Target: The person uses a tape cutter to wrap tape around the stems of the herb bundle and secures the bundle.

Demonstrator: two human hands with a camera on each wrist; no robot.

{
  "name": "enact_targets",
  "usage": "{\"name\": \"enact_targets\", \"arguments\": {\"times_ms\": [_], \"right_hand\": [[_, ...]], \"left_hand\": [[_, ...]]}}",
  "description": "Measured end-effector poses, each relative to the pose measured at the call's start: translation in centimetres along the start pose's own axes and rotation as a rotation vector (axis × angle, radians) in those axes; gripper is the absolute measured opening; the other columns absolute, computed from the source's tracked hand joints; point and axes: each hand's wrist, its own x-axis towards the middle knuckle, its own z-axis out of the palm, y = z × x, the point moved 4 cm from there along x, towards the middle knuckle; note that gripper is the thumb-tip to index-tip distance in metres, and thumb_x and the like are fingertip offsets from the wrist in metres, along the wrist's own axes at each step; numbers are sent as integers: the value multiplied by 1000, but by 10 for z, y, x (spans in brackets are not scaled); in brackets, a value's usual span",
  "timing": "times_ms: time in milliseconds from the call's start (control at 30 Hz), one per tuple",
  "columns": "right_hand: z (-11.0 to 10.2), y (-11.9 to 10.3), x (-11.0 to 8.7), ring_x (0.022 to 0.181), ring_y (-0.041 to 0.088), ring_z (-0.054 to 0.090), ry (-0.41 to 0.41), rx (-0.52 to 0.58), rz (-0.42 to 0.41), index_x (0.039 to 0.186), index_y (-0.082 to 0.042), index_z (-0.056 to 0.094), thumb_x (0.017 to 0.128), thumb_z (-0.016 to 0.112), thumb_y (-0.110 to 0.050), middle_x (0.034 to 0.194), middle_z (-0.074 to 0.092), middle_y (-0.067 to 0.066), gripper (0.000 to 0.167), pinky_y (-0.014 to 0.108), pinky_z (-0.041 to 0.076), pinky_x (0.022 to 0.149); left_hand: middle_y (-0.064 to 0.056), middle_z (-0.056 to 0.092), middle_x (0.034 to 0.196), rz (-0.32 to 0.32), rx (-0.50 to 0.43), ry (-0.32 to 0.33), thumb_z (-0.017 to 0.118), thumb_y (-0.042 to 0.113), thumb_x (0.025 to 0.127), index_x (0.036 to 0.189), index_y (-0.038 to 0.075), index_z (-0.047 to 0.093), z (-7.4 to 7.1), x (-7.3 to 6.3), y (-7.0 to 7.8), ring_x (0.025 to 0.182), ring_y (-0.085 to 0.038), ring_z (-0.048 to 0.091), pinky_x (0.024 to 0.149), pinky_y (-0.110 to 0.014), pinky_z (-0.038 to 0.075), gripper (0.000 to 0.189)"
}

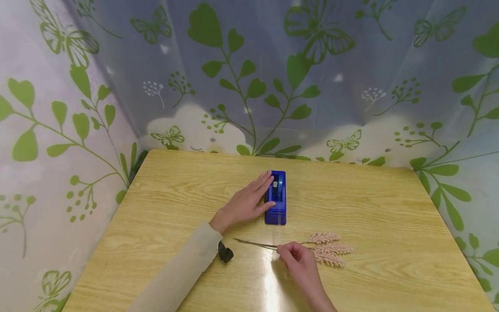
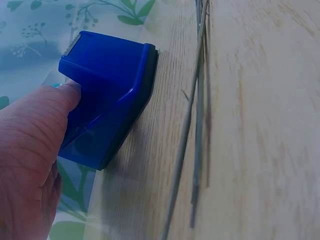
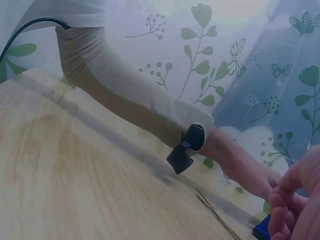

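A blue tape dispenser (image 1: 278, 216) with a roll of tape stands on the wooden table. My left hand (image 1: 245, 201) rests against its left side, fingers straight toward the far end and thumb apart from them. In the left wrist view, the thumb (image 2: 37, 120) touches the dispenser (image 2: 107, 75) just behind its toothed cutter. A faint clear strip of tape (image 1: 277, 234) runs from the dispenser toward me. Thumb and forefinger of my right hand (image 1: 298, 258) pinch at the strip's near end, above the thin stems (image 1: 255, 244) of pink artificial wheat ears (image 1: 331, 248).
A black wrist camera (image 1: 225, 252) sits on the left cuff, close over the table (image 1: 163, 190). Patterned curtains (image 1: 249, 78) with green leaves and butterflies surround the table's far and side edges. Light glares on the tabletop by the right hand.
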Motion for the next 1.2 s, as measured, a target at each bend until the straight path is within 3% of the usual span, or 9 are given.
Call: {"name": "enact_targets", "arguments": {"times_ms": [300,400,467,567,667,767,933,1067,1200], "right_hand": [[-2,13,-15,61,6,50,24,7,-52,85,10,67,98,70,-8,69,59,-3,22,20,42,58],[-2,17,-15,59,5,48,24,29,-50,88,11,68,98,70,-7,67,57,-5,21,19,40,56],[-1,19,-15,58,4,48,12,39,-47,90,12,69,97,70,-7,67,58,-5,20,19,40,55],[0,19,-17,58,4,49,-10,53,-57,93,14,69,97,70,-5,68,59,-6,19,18,40,54],[1,19,-18,57,4,49,-17,59,-62,94,13,70,97,70,-4,68,60,-5,18,18,39,51],[0,19,-17,57,4,49,-14,57,-44,93,12,70,97,71,-7,67,59,-5,19,17,38,49],[-2,21,-16,57,5,48,-19,63,7,94,11,71,97,72,-9,69,60,-3,20,18,38,50],[-1,22,-15,57,5,48,-22,78,28,95,11,71,97,72,-9,70,61,-2,20,17,37,51],[0,25,-15,56,5,47,-19,101,40,94,11,71,96,72,-8,70,61,-2,19,18,36,50]], "left_hand": [[-7,9,175,-2,2,25,47,53,109,167,9,15,0,-1,3,161,-25,13,127,-40,22,79],[-10,13,175,-27,5,58,48,51,109,166,7,21,-1,-5,7,160,-27,16,127,-42,24,77],[-12,22,173,-69,-15,117,53,45,109,163,5,31,-4,-10,11,157,-28,25,123,-43,32,71],[-13,49,157,-148,-101,244,62,32,107,149,3,55,-11,-24,19,143,-27,49,112,-43,47,51],[-5,68,124,-180,-225,315,68,21,102,123,6,74,-15,-43,30,115,-21,65,95,-38,57,26],[4,68,100,-158,-296,241,70,19,100,106,10,79,-9,-61,43,93,-14,64,82,-30,56,14],[8,64,101,-91,-278,69,77,27,95,108,15,81,13,-82,57,94,-8,55,84,-24,51,18],[6,62,104,-36,-214,59,83,30,90,109,16,82,21,-86,63,96,-9,52,86,-24,48,24],[7,63,95,-7,-181,76,81,22,92,100,14,84,22,-84,69,89,-8,53,80,-20,49,12]]}}
